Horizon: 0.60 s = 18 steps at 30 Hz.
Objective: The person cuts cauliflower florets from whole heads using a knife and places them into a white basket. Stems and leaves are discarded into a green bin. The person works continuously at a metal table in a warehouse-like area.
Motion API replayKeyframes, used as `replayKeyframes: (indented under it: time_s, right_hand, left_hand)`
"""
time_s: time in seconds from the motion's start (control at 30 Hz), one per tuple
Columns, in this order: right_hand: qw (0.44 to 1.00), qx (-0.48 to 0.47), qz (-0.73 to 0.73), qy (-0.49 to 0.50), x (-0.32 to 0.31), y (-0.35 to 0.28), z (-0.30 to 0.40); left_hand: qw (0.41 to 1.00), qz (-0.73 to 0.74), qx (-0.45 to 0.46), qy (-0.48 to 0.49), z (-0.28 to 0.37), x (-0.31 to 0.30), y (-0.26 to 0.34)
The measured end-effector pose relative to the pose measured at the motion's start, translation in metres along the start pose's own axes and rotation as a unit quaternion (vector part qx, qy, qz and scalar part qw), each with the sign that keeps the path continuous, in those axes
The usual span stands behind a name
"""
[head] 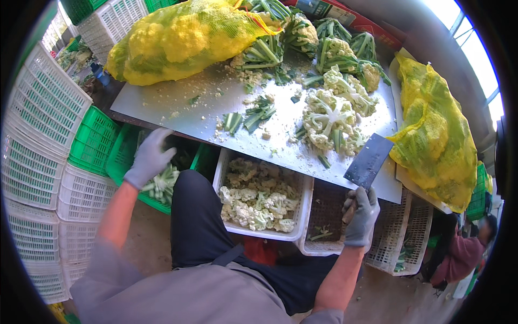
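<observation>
My right hand (pixel 363 218), in a grey glove, grips the wooden handle of a cleaver (pixel 369 160), its broad dark blade pointing up past the front edge of the metal tabletop (pixel 178 106). Over a green crate (pixel 113 162) of cut leaves and stalks (pixel 162 184), my gloved left hand (pixel 151 156) is held with fingers apart and nothing in it. Trimmed cauliflower pieces (pixel 327 115) lie on the tabletop left of the blade. Cut florets (pixel 259 206) fill part of a white crate (pixel 305 210) in front of my lap.
A yellow mesh sack of cauliflower (pixel 174 42) lies at back left, another yellow sack (pixel 439 137) at right. Leafy cauliflower heads (pixel 301 34) are piled at the back. Loose leaves (pixel 259 113) litter the metal. Stacked white crates (pixel 34 162) stand left; a person (pixel 461 255) sits far right.
</observation>
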State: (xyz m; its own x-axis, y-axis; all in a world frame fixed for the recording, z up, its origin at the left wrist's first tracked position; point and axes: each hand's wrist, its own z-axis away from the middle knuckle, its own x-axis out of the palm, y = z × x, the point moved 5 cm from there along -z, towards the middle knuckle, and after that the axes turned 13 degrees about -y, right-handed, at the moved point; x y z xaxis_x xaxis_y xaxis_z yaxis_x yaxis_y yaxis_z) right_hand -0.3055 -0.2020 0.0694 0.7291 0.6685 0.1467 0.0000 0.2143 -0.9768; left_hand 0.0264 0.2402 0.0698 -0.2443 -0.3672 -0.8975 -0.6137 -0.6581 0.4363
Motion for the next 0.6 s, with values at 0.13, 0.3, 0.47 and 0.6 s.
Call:
replayKeyframes:
  time_s: [0.13,0.3,0.47,0.6]
  right_hand:
    - [0.999,0.003,-0.012,0.032,-0.011,0.025,-0.01]
    - [0.991,-0.028,0.119,0.055,-0.039,0.0,-0.019]
    - [0.983,0.0,0.18,0.025,-0.064,-0.02,-0.039]
    - [0.886,-0.049,0.458,0.056,-0.083,-0.012,-0.063]
  left_hand:
    - [0.988,-0.009,0.06,-0.142,-0.101,0.066,0.059]
    - [0.967,-0.098,-0.027,-0.233,-0.17,0.131,0.087]
    - [0.954,-0.165,-0.076,-0.24,-0.205,0.154,0.097]
    - [0.964,-0.16,-0.044,-0.208,-0.222,0.167,0.107]
